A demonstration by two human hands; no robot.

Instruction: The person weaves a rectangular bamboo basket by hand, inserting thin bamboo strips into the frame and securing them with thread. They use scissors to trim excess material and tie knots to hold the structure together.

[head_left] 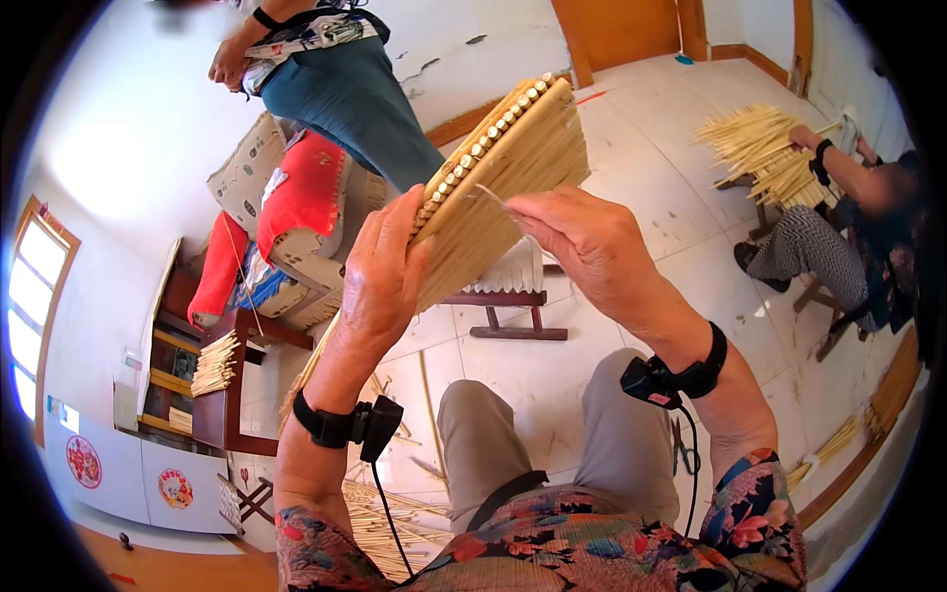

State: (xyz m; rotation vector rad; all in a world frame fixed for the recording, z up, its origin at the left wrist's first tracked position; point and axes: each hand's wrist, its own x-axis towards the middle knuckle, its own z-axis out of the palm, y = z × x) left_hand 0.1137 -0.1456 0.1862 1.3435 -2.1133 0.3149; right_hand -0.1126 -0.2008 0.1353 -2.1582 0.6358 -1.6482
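The stalk panel (528, 163), held up above the knees (469, 407), already looks well filled; the strand (489, 196) at its edge seems not yet fastened off, and loose stalks (380, 515) lie on the floor (533, 395). The left hand (380, 261), raised, clamps the panel's near end; the right hand (589, 237), forearm slanting inward, pinches the strand.

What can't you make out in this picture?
All in the head view:
Bundle of stalks: the part hidden behind the left hand.
Strand: the end inside the right hand, which covers it.
Standing person: upper body, partly cut off by the top edge.
Seated person: face, blurred.
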